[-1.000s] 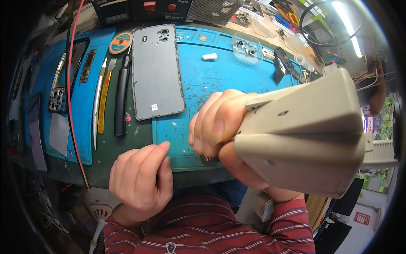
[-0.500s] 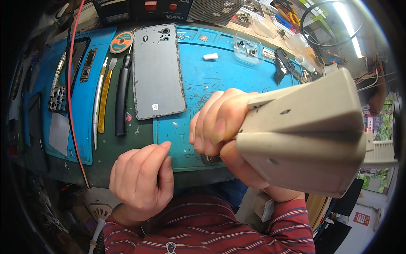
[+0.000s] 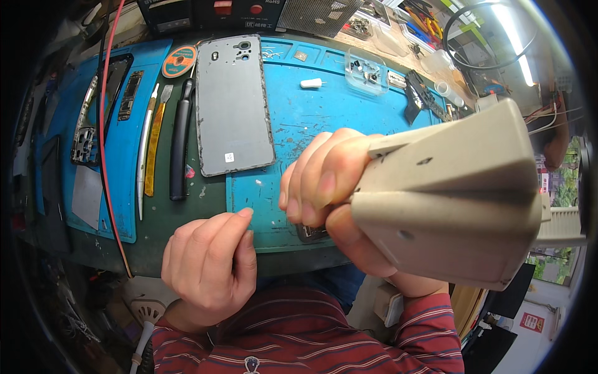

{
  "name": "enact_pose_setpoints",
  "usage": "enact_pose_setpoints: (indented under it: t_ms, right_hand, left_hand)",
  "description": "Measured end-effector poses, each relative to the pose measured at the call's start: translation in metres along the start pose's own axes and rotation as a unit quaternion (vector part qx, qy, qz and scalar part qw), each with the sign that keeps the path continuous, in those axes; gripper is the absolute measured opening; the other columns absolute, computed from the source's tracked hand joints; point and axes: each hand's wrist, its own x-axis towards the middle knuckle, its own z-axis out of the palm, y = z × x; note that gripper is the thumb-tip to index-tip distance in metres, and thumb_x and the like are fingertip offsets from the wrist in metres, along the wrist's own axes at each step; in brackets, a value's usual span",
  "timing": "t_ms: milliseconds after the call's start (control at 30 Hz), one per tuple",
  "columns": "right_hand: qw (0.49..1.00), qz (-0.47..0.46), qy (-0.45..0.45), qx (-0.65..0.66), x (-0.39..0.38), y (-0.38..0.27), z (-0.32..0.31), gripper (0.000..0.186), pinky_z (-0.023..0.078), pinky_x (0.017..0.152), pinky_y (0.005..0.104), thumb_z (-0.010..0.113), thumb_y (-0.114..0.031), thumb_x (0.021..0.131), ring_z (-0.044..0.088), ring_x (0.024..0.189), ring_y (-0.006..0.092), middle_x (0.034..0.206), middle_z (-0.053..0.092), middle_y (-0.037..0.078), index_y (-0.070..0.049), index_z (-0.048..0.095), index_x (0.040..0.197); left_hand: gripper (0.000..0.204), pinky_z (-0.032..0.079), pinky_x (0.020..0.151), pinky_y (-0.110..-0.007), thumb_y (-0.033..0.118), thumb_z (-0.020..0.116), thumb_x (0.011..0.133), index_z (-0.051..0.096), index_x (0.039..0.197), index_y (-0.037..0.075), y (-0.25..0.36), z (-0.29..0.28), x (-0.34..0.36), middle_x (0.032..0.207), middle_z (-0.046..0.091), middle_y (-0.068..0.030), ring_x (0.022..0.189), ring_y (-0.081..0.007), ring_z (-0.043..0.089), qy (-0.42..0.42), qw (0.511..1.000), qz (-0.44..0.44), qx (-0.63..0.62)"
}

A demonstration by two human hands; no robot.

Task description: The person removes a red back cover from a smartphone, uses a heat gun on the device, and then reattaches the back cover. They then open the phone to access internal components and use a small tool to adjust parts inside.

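Raised close to the camera, a beige boxy plastic device (image 3: 455, 193) is in my right hand (image 3: 333, 181). Its narrow end sits between my curled fingers and thumb. My left hand (image 3: 208, 265) hovers over the front edge of the bench with its fingers curled in, and nothing shows in it. Below my right hand, a small dark part (image 3: 309, 232) lies on the blue mat (image 3: 289, 149), mostly hidden by the fingers. The nearest item beyond both hands is a grey phone back panel (image 3: 233, 112), lying across the mat's left edge.
Left of the panel lie a black-handled tool (image 3: 180, 143), a yellow-handled scraper (image 3: 156, 140) and an orange spool (image 3: 179, 60). Another blue mat (image 3: 121, 181) carries a phone frame (image 3: 87, 128) and a circuit board (image 3: 129, 95). A red cable (image 3: 103, 137) crosses it. A clear parts box (image 3: 366, 73) stands at the back right.
The beige device and my right hand have shifted very slightly right. My left hand and the items on the bench look the same.
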Motion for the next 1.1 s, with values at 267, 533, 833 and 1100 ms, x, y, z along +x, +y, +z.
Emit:
enact_pose_setpoints:
  t_ms: [267,533,833,1100]
  right_hand:
    - [1.000,-0.008,0.009,0.015,-0.001,0.004,0.001,0.036,0.055,0.082,0.0405,0.080,-0.037,0.097,0.060,0.082,0.0182,0.087,0.059,0.003,-0.012,0.056,0.106]
    - [1.000,-0.001,-0.014,-0.005,0.000,0.002,-0.003,0.036,0.056,0.082,0.0407,0.079,-0.037,0.097,0.060,0.082,0.0181,0.088,0.059,0.003,-0.012,0.056,0.107]
    - [0.998,0.017,-0.021,-0.065,0.011,-0.017,0.008,0.036,0.056,0.081,0.0401,0.079,-0.038,0.098,0.060,0.082,0.0182,0.088,0.059,0.003,-0.012,0.056,0.107]
    - [1.000,0.003,0.000,0.002,0.001,-0.001,0.003,0.034,0.056,0.081,0.0399,0.079,-0.037,0.097,0.060,0.082,0.0186,0.087,0.059,0.004,-0.012,0.057,0.106]
  left_hand:
    - [0.024,0.052,0.065,-0.033,0.004,0.078,0.084,0.076,0.108,0.004,0.000,-0.001,0.001,0.092,0.072,-0.0060,0.076,-0.0233,0.066,-0.002,1.000,0.000,-0.002]
    - [0.024,0.052,0.065,-0.033,0.004,0.078,0.084,0.076,0.108,0.004,0.000,0.001,0.001,0.092,0.072,-0.0060,0.076,-0.0234,0.066,0.000,1.000,0.002,-0.001]
    - [0.024,0.052,0.066,-0.034,0.003,0.078,0.084,0.076,0.108,0.004,-0.001,-0.001,-0.001,0.093,0.072,-0.0064,0.077,-0.0239,0.066,-0.008,1.000,0.001,0.005]
    - [0.024,0.053,0.066,-0.034,0.003,0.078,0.084,0.076,0.108,0.004,0.002,-0.003,0.001,0.092,0.072,-0.0067,0.077,-0.0240,0.066,-0.016,1.000,-0.010,-0.002]
